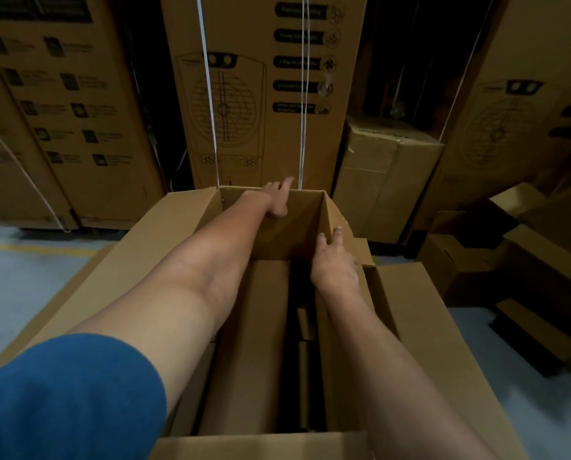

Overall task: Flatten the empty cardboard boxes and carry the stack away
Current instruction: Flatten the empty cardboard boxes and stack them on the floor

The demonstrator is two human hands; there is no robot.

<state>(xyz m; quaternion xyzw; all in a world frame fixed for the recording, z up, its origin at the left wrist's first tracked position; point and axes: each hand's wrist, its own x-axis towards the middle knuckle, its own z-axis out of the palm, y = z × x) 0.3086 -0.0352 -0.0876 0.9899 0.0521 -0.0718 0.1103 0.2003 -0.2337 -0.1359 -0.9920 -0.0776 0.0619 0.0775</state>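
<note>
A large open cardboard box (164,234) lies in front of me with its flaps spread out to both sides. Loose cardboard pieces (251,343) lie inside it. My left hand (277,199) reaches over to the box's far wall, fingers apart at the top edge. My right hand (335,263) rests on the right wall of the box, with its fingers hooked over the far right corner edge. A blue sleeve covers my left upper arm.
Tall printed cartons (264,94) with white straps stand right behind the box, with more at the left (58,121) and right (509,127). A smaller taped box (383,174) and several empty boxes (526,257) lie on the grey floor (18,280) at the right.
</note>
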